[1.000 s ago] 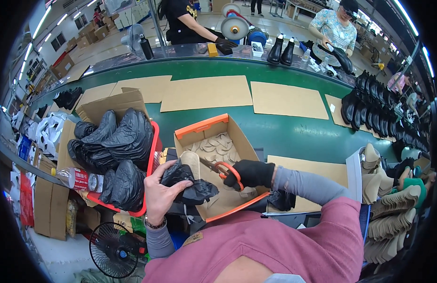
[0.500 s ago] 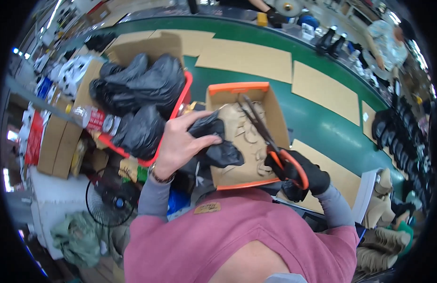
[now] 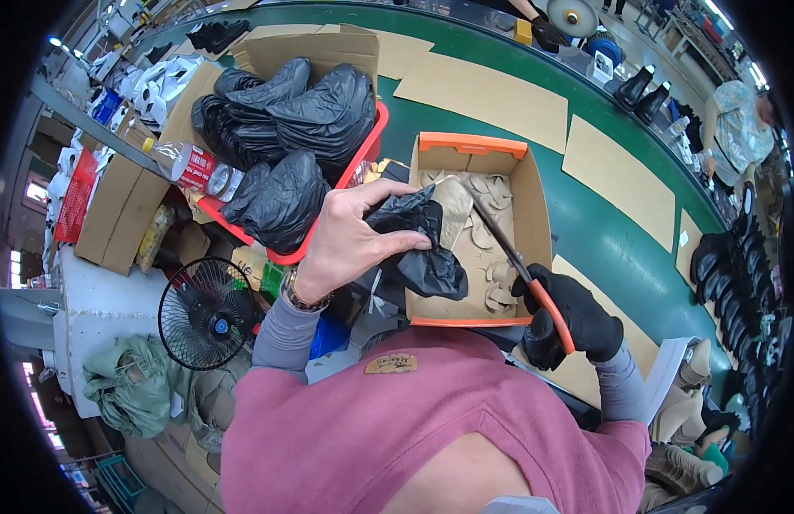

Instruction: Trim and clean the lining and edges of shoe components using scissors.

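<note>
Gripping black piece (image 3: pixel 418 244), left hand (image 3: pixel 345 244); gloved right hand (image 3: pixel 572 317) clasps scissors (image 3: pixel 517 265).

A red crate (image 3: pixel 375 137) is sitting on the left, heaped with black bags (image 3: pixel 281 116), and a clear bottle with a red label (image 3: pixel 187 165) is lying against its near corner. Below it, a small black fan (image 3: pixel 210 313) is standing just beside a crumpled green cloth (image 3: pixel 131 390). Tan cardboard sheets (image 3: pixel 491 98) are lying across the green table (image 3: pixel 585 231). Two black boots (image 3: pixel 641 90) are standing upright at the far edge, and a row of dark boots (image 3: pixel 735 274) is running down the right.
</note>
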{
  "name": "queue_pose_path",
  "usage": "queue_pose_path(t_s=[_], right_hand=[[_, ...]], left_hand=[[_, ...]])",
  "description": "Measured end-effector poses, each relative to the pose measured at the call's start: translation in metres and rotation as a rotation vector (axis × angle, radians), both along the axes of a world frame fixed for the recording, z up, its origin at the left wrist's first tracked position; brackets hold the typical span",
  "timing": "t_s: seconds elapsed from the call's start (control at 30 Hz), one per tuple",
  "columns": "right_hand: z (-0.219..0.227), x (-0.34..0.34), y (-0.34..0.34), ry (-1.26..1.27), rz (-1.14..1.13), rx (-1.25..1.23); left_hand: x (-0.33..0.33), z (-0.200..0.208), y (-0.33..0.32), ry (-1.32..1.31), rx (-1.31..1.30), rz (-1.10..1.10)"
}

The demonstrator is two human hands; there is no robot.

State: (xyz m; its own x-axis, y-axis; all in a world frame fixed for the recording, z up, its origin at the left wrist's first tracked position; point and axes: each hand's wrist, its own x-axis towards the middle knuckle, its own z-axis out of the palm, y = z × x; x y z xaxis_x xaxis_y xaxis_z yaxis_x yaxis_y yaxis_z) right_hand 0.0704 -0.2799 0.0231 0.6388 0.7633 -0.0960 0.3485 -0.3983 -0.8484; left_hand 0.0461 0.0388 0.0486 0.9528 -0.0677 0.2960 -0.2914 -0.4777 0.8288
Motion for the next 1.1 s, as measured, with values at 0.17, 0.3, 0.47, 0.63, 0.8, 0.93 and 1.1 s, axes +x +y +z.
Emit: queue_pose_path(t_s=[0.17,0.3,0.47,0.63,0.8,0.93,1.1], right_hand=[[0.012,0.002,0.010,0.019,0.004,-0.127],[0.003,0.006,0.008,0.037,-0.013,-0.139],[0.006,0.007,0.012,0.123,-0.009,-0.075],[0.002,0.004,0.014,0.142,-0.040,-0.083],[0.009,0.003,0.019,0.198,-0.033,-0.128],[0.000,0.002,0.015,0.193,-0.061,-0.119],[-0.001,0.003,0.017,0.190,-0.060,-0.083]], left_hand=[[-0.002,-0.001,0.001,-0.007,-0.024,-0.103],[0.001,-0.001,0.003,-0.048,0.011,-0.117],[0.001,-0.001,0.004,0.037,-0.047,-0.147],[0.003,-0.003,0.002,-0.056,-0.002,-0.134],[0.002,-0.002,0.002,-0.026,-0.029,-0.136],[0.004,-0.002,0.002,-0.060,-0.011,-0.146],[0.001,-0.002,0.001,-0.017,0.024,-0.191]])
